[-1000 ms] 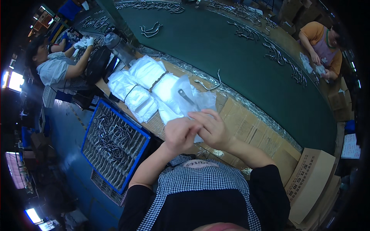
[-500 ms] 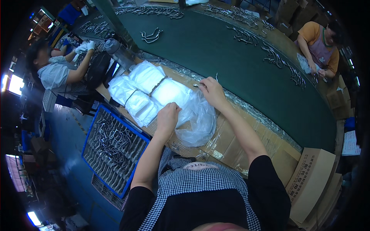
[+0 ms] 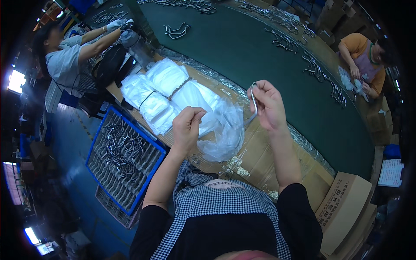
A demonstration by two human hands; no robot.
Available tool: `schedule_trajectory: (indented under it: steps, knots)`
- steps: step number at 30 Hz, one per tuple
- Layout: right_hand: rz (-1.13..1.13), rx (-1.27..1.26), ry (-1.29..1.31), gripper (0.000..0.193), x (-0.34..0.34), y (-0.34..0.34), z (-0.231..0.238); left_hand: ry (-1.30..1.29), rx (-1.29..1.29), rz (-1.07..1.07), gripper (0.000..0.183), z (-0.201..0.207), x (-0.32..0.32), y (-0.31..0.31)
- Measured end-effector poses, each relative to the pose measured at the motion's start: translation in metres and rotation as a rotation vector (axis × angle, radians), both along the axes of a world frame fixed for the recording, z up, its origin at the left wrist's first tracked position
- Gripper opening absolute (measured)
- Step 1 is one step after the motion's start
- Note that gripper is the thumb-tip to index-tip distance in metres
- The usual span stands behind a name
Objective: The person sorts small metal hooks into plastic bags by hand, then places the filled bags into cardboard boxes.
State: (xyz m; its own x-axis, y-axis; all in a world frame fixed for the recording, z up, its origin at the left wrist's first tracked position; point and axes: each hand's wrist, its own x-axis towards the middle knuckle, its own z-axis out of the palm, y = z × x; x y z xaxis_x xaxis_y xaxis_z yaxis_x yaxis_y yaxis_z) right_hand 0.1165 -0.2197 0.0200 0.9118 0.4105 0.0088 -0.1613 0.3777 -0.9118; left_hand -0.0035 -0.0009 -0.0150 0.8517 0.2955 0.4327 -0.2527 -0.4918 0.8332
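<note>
My right hand (image 3: pixel 271 105) is raised over the right side of the worktable, gripping a thin curved chrome metal piece (image 3: pixel 253 103) between thumb and fingers. The metal piece stands nearly upright, its lower end bent toward the table. My left hand (image 3: pixel 186 130) is closed, thumb against the curled fingers, in front of the bag stack; anything inside it is hidden. Flat clear plastic bags (image 3: pixel 164 80) lie in bundles tied with dark bands. Between my hands, loose crumpled plastic film (image 3: pixel 223 143) rests on cardboard (image 3: pixel 262 154).
Beyond the table runs a green conveyor belt (image 3: pixel 234 52) with curved metal pieces (image 3: pixel 177 31) on it. A blue-rimmed tray (image 3: pixel 148 183) of similar pieces stands at left. One person (image 3: pixel 65 54) works at left, another (image 3: pixel 362 60) across the belt. Cardboard boxes (image 3: pixel 346 208) stand at right.
My right hand has come up and to the right from the belt's edge, lifting the curved metal piece. My left hand has risen slightly. The person at left has reached farther toward the belt.
</note>
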Motion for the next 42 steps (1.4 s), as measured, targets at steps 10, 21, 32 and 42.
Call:
schedule_trajectory:
  steps: [10, 21, 32, 42]
  knots:
    - [-0.147, -0.552, -1.394, 0.011, -0.087, 0.024, -0.016, -0.288, 0.190, -0.254, 0.007, 0.056, -0.031, -0.039]
    - [0.267, -0.779, -1.416, 0.021, -0.106, 0.036, -0.097, 0.132, 0.827, 0.036, 0.033, -0.056, 0.028, -0.009]
    - [0.840, -1.254, -1.068, 0.036, -0.061, 0.009, -0.061, 0.140, 0.738, 0.066, 0.020, -0.064, 0.026, 0.001]
    - [0.387, -0.790, -0.791, 0.033, 0.111, 0.161, -0.029, -0.053, 0.172, 0.050, 0.014, -0.098, 0.022, 0.031]
